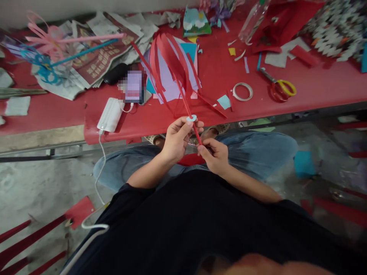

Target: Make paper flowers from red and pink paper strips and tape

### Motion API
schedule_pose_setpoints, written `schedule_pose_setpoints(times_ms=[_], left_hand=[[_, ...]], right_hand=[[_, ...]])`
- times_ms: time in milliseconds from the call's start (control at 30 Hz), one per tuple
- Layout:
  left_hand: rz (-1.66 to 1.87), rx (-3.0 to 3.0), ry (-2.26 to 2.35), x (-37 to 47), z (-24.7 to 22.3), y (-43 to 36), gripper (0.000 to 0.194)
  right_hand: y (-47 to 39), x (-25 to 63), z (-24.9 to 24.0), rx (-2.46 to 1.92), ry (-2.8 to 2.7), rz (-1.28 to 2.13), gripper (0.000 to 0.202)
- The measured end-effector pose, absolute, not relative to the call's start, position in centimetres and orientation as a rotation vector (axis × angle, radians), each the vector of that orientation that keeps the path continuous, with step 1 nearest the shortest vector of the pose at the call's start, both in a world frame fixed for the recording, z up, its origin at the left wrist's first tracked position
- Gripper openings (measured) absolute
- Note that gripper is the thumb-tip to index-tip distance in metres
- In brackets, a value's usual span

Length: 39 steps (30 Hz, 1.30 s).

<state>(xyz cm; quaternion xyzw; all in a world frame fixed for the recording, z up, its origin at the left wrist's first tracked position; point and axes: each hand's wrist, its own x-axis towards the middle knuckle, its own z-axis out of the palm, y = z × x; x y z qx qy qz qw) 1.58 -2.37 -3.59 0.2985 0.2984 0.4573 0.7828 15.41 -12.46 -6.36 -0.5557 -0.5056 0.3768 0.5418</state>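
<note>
- Two bare hands are in the middle of the frame, both on one thin red stick (197, 133).
- The left hand (175, 139) pinches the stick between thumb and fingers. Its thumb tip is right by a small pale blue piece (191, 118).
- The right hand (215, 156) is a bit lower and to the right. It pinches the bottom end of the same stick.
- The stick points up and a little left, to a bunch of red strips (169, 51) at the upper middle. Some of the strips bend into big loops.
- Under the red strips are purple sheets (171, 91), with some blue (189, 49) showing at the side.
- The red table (318, 78) goes across the top of the frame.
- Right of the hands, on the table, are a light blue square (224, 102), a white ring (243, 99) and scissors (274, 80) with a yellow handle.
- Left of the strips are a phone (134, 86) with a blurry screen, a black case (116, 73) and a white box (110, 114) with a white cord (101, 152).
- In the upper left, a pink flower (53, 40) and a blue flower (46, 68) lie by old newspapers (100, 63).
- A clear bottle (252, 23) is at the upper right.
</note>
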Motion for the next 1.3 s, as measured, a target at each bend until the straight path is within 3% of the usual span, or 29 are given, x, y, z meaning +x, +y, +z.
schedule_pose_setpoints(times_ms=[267, 467, 700, 900, 1133, 1300], left_hand=[[1.024, 0.694, 0.688, 1.5, -3.5, -1.5, 0.038], [1.016, 0.875, 0.732, 0.2, -4.3, 1.6, 0.035], [1.092, 1.11, 0.813, -0.6, -4.7, 3.1, 0.033], [1.113, 1.013, 0.762, 1.2, -4.1, 3.1, 0.044], [1.076, 0.805, 0.72, 3.2, -1.4, 1.5, 0.045], [0.986, 0.704, 0.66, 4.3, 0.0, 1.0, 0.047]], right_hand=[[-12.9, 15.2, -8.6, -1.316, -1.285, 0.903, 0.033], [-9.0, 18.5, -9.3, -1.257, -1.295, 0.756, 0.022], [-0.7, 22.3, -3.1, -1.013, -1.381, 0.341, 0.022], [0.2, 22.8, 1.4, -0.944, -1.486, 0.336, 0.024], [-2.1, 23.3, 2.3, -1.0, -1.45, 0.568, 0.02], [-1.8, 23.9, 2.2, -1.012, -1.323, 0.541, 0.012]])
